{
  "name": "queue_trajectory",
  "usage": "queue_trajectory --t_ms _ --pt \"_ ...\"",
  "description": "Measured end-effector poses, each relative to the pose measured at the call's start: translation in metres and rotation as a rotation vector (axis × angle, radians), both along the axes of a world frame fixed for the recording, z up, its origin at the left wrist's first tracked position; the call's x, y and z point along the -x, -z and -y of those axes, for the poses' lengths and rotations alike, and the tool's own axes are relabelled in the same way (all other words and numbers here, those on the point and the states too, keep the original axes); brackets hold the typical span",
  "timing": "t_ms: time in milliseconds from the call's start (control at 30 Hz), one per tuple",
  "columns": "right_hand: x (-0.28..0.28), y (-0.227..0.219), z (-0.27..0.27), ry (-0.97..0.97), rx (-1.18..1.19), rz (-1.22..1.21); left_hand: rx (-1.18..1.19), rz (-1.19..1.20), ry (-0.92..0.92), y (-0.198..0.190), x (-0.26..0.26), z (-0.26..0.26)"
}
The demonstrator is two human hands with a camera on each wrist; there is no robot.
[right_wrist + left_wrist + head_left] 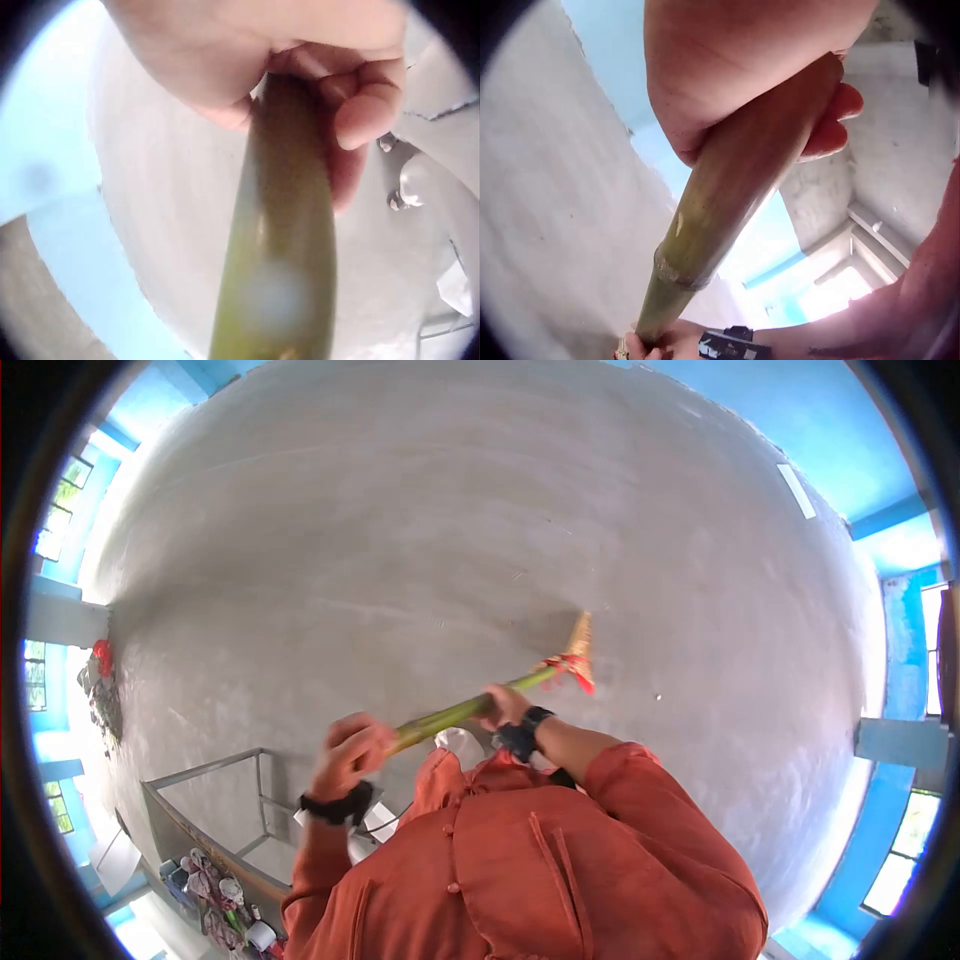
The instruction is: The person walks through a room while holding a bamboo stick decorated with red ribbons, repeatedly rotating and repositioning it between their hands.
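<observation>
A broom with a thick green bamboo handle (440, 720) runs across the front of my body, its straw head (581, 635) pointing away to the right. Red cloth or ribbon (577, 668) is tied where head and handle meet. My left hand (350, 753) grips the upper end of the handle; the left wrist view shows the palm over the bamboo (735, 180) and fingertips (829, 139) coming round it. Farther down, my right hand (507, 708) holds the handle, fingers curled about the bamboo (289, 225) in the right wrist view. The straw head is close over the grey floor.
The smooth grey floor (400, 540) spreads ahead and to both sides. At the lower left stands a metal-framed piece of furniture (200, 765), with a heap of cloths and other things (215, 900) beside it. Leafy and red items (102, 690) lie by the left wall.
</observation>
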State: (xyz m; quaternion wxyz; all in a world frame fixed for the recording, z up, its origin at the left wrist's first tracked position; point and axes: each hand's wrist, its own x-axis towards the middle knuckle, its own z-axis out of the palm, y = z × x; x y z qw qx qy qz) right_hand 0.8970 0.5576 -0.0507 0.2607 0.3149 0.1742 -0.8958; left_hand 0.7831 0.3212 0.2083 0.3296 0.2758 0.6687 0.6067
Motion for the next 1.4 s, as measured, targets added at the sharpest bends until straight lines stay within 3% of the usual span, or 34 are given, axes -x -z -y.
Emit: queue_trajectory --t_ms 33,67,100,167,200,267,300,433,533,700,767,800,833,867,967,1033,1100,1167,1200,1233,1300,1333,1400 --pt "0.028 -0.012 0.028 0.004 -0.031 0.127 -0.071 -0.242 -0.095 -0.014 -0.001 0.014" --pt "0.056 -0.048 0.047 -0.047 -0.043 0.132 0.108 -0.588 -0.074 -0.052 0.0 0.024" --pt "0.077 -0.069 0.065 -0.061 0.021 0.057 0.107 -0.481 -0.155 -0.076 -0.004 0.034" --pt "0.115 -0.081 0.099 -0.082 0.139 -0.052 -0.04 -0.106 -0.077 -0.111 -0.004 0.05" --pt "0.131 -0.083 0.115 -0.092 0.192 -0.089 -0.037 -0.11 -0.088 -0.122 -0.008 0.046" --pt "0.149 -0.126 0.134 -0.025 0.2 -0.064 0.074 -0.499 0.204 -0.138 -0.015 0.021" --pt "0.153 -0.144 0.139 0.058 0.209 -0.03 0.072 -0.502 0.203 -0.145 -0.018 0.019" --pt "0.156 -0.154 0.139 0.002 0.237 -0.167 0.014 -0.606 0.33 -0.159 -0.021 0.026" --pt "0.131 -0.151 0.115 0.013 0.226 -0.213 -0.207 -0.416 0.229 -0.153 -0.021 0.04" --pt "0.058 -0.12 0.048 0.303 -0.041 0.038 -0.273 -0.251 0.168 -0.096 -0.011 0.017" --pt "0.015 -0.1 0.012 0.457 -0.052 0.095 -0.314 0.124 0.211 -0.065 -0.008 0.001" --pt "-0.006 -0.089 -0.004 0.492 -0.079 0.163 -0.323 0.139 0.234 -0.056 -0.011 -0.009" --pt "-0.025 -0.079 -0.022 0.529 -0.101 0.228 -0.164 0.224 0.193 -0.049 -0.016 -0.024" --pt "-0.047 -0.071 -0.039 0.665 -0.125 0.316 0.001 0.305 0.155 -0.043 -0.019 -0.038" --pt "-0.117 -0.052 -0.091 1.087 -0.232 0.62 0.007 0.201 0.331 -0.022 -0.025 -0.073" --pt "-0.181 -0.012 -0.13 1.104 -0.268 0.632 0.082 0.239 0.34 -0.016 -0.028 -0.077" --pt "-0.22 -0.013 -0.157 1.101 -0.439 0.654 0.188 0.293 0.374 -0.005 -0.029 -0.081" --pt "-0.277 0.031 -0.192 0.879 -0.482 0.548 0.247 0.277 0.383 0.002 -0.031 -0.08" --pt "-0.294 0.035 -0.203 0.846 -0.531 0.621 0.302 0.263 0.391 0.004 -0.033 -0.08" --pt "-0.302 0.039 -0.211 0.805 -0.58 0.688 0.311 0.261 0.365 0.005 -0.035 -0.08" --pt "-0.31 0.033 -0.217 0.723 -0.489 0.543 0.337 0.32 0.372 0.005 -0.039 -0.078" --pt "-0.293 0.013 -0.207 0.712 -0.478 0.61 0.343 0.316 0.347 0.009 -0.04 -0.073" --pt "-0.275 0.039 -0.203 0.741 -0.378 0.612 0.375 0.277 0.33 0.018 -0.041 -0.064"
